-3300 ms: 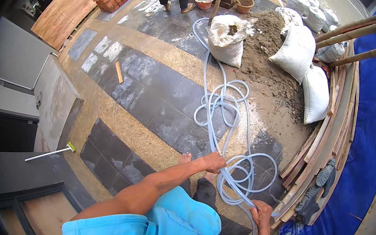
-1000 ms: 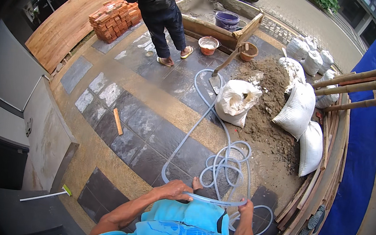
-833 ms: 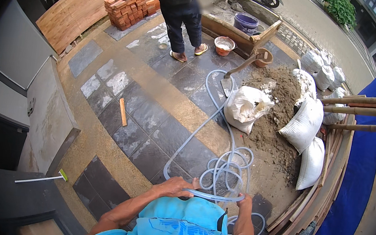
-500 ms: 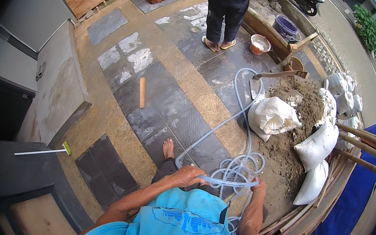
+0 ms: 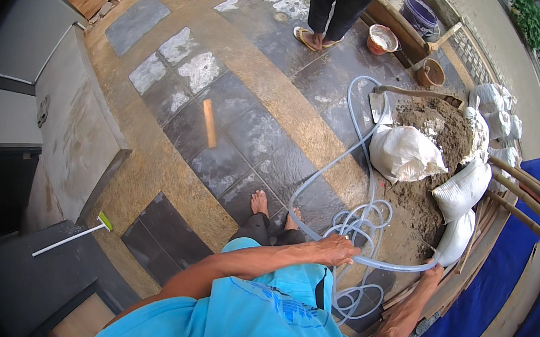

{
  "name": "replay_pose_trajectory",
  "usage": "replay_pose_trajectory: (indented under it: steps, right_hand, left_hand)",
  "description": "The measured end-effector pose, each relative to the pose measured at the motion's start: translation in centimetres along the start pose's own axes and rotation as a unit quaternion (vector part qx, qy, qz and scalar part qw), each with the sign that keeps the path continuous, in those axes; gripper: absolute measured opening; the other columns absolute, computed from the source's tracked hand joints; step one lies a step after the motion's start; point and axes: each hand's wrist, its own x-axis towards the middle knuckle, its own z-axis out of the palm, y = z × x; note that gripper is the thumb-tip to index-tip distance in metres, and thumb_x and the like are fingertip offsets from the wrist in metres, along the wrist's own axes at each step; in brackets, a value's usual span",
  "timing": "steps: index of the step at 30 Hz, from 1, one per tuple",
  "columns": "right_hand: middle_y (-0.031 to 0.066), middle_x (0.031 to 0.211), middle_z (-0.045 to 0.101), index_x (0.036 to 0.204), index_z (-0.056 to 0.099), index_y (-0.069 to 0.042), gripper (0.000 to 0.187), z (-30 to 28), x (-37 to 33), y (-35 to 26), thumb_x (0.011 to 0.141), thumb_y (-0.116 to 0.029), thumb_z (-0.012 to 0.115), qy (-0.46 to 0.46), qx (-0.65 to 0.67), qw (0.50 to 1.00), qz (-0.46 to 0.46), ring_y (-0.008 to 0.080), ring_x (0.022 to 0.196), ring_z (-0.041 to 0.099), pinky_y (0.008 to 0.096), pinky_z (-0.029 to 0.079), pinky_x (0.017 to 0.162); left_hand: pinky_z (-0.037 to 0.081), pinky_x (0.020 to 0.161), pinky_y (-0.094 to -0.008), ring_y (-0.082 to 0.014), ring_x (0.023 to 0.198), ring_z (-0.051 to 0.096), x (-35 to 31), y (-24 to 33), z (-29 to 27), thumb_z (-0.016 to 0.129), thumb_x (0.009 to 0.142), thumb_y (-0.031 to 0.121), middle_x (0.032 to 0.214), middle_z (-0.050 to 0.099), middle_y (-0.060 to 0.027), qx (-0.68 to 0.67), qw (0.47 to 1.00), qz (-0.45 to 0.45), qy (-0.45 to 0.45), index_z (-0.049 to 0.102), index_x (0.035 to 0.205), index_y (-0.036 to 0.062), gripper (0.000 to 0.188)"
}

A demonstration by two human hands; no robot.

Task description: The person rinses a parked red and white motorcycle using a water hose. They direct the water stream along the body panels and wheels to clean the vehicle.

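Dark paving [image 5: 251,129] spreads beneath one pale hose [image 5: 393,267], its loops lying there in my remote view. I count three bamboo poles [image 5: 537,233] at right, one turquoise shirt [image 5: 249,334] whose blue print [image 5: 290,306] I cannot read, one purple bucket [image 5: 420,15] and one wooden strip [image 5: 209,123]. The left hand [image 5: 335,249] and right hand [image 5: 432,273] each grip the hose's raised length.
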Motion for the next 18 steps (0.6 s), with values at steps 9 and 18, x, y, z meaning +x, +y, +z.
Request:
replay_pose_trajectory:
  steps: [9,18]
  right_hand:
    - [0.0006,0.062,0.050,0.136,0.051,-0.009,0.049,2.1,-7.6,-15.3,0.090,-0.013,0.036,0.100,-0.408,0.839,-0.347,0.0093,0.044,0.042,0.0253,0.034,0.039]
    - [0.0186,0.077,0.063,0.119,0.063,0.001,0.042,-3.4,-4.0,-9.1,0.085,-0.008,0.042,-0.025,-0.705,0.675,-0.216,0.0272,0.070,0.062,0.0370,0.048,0.065]
  left_hand:
    - [0.044,0.097,-0.0442,-0.0313,0.103,0.062,-2.3,-7.8,-6.4,0.059,0.092,0.024,0.103,0.066,-0.0159,-0.149,0.974,-0.168,0.011,0.050,0.130,0.0051,0.044]
    - [0.052,0.069,-0.0399,-0.0303,0.076,0.067,-36.3,-23.5,-12.3,0.067,0.080,0.015,0.080,0.069,-0.0161,-0.018,0.659,-0.691,0.295,0.067,0.091,0.0015,0.017]
